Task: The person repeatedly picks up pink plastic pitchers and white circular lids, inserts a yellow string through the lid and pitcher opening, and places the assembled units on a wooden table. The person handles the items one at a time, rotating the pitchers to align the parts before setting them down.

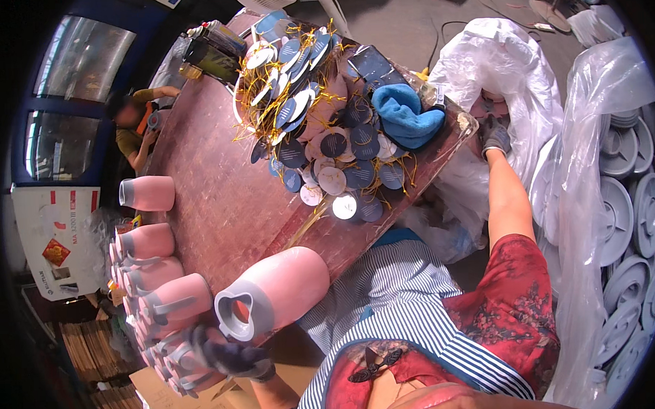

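My left hand [237,358], in a dark glove, is at the table's near left end, its fingers closed on one of the pink jugs [180,357] crowded there. Reaching out to the right, my right hand [496,136] in a grey glove is inside the mouth of a white plastic bag [499,51]. Its fingertips meet a pink thing [491,98] in the bag, and their grip is hard to make out. Close to me, a larger-looking pink jug [290,281] with a grey rim lies on its side, its opening toward the left.
On the brown table [210,144] lies a heap of round tags [294,83] with yellow strings, beside a blue cloth cap [407,116]. Grey round lids [616,219] fill a clear bag at right. Another person [133,125] sits across the table. Cardboard [204,400] lies below left.
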Demonstrator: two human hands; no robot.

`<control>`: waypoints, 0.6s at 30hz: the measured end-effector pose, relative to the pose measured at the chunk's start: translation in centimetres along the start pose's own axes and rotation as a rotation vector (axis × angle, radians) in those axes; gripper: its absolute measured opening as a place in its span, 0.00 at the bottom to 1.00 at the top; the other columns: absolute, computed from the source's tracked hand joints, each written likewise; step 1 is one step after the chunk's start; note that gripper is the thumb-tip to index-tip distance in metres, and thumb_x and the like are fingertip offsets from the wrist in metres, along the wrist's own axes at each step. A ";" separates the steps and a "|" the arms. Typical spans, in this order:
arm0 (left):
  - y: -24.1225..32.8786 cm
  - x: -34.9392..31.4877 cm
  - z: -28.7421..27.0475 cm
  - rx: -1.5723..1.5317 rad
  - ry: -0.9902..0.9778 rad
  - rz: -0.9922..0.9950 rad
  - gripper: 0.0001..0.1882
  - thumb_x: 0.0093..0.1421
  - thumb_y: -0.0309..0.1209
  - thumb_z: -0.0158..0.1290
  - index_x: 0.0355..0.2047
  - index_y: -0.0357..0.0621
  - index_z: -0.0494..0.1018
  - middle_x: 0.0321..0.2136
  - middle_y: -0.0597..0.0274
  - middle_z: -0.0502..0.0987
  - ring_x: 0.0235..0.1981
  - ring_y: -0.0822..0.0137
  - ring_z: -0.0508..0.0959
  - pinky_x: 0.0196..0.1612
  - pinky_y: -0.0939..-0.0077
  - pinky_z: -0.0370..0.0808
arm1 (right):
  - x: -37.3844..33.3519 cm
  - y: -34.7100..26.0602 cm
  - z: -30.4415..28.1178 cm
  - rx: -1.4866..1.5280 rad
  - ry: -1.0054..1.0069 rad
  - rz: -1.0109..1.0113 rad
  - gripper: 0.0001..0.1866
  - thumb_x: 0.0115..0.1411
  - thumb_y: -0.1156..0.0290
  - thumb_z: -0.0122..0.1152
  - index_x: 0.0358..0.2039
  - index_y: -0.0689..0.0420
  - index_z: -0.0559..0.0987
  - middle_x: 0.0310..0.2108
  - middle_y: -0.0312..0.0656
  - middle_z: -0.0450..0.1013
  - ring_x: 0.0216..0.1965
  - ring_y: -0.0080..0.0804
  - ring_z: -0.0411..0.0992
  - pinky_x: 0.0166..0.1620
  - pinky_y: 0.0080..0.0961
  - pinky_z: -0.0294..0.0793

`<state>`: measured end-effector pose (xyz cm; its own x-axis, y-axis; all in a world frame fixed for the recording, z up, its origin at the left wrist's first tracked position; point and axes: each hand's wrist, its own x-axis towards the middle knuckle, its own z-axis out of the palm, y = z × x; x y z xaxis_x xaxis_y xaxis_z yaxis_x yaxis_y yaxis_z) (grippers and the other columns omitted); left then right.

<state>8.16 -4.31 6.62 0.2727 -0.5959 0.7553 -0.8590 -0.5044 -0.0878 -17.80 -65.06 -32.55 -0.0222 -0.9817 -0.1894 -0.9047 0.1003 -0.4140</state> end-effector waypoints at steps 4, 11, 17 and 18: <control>-0.8 -3.7 1.3 -0.121 0.032 -0.535 0.48 0.68 0.65 0.24 0.68 0.30 0.51 0.63 0.41 0.63 0.62 0.47 0.66 0.67 0.53 0.59 | -0.5 0.8 3.5 0.550 0.509 0.050 0.28 0.62 0.44 0.53 0.54 0.48 0.77 0.50 0.54 0.76 0.50 0.57 0.74 0.52 0.47 0.73; -2.4 -6.1 2.9 -0.746 -0.164 -0.780 0.46 0.65 0.65 0.41 0.65 0.34 0.59 0.61 0.50 0.67 0.60 0.55 0.68 0.64 0.60 0.63 | 0.7 2.0 1.7 -0.078 -0.050 -0.057 0.48 0.54 0.43 0.64 0.71 0.43 0.55 0.70 0.52 0.52 0.62 0.58 0.64 0.59 0.45 0.70; -1.0 -9.7 2.6 -0.754 -0.108 -1.038 0.33 0.63 0.48 0.54 0.60 0.36 0.63 0.53 0.58 0.71 0.52 0.63 0.72 0.55 0.64 0.70 | 7.1 4.2 4.0 -0.255 -0.024 -0.331 0.51 0.50 0.38 0.62 0.72 0.41 0.55 0.73 0.47 0.47 0.70 0.58 0.51 0.65 0.42 0.63; -1.2 -10.3 2.3 -0.745 -0.093 -1.066 0.28 0.65 0.42 0.53 0.59 0.37 0.64 0.52 0.59 0.71 0.51 0.65 0.72 0.53 0.67 0.72 | 6.4 3.3 3.8 -0.269 -0.060 -0.295 0.51 0.49 0.39 0.64 0.71 0.40 0.56 0.72 0.47 0.49 0.69 0.58 0.52 0.65 0.43 0.63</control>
<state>7.42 1.00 -2.59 0.9679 -0.1762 0.1791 -0.2267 -0.3052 0.9249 -19.32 -70.35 -38.50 0.2727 -0.9500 -0.1524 -0.9477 -0.2380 -0.2125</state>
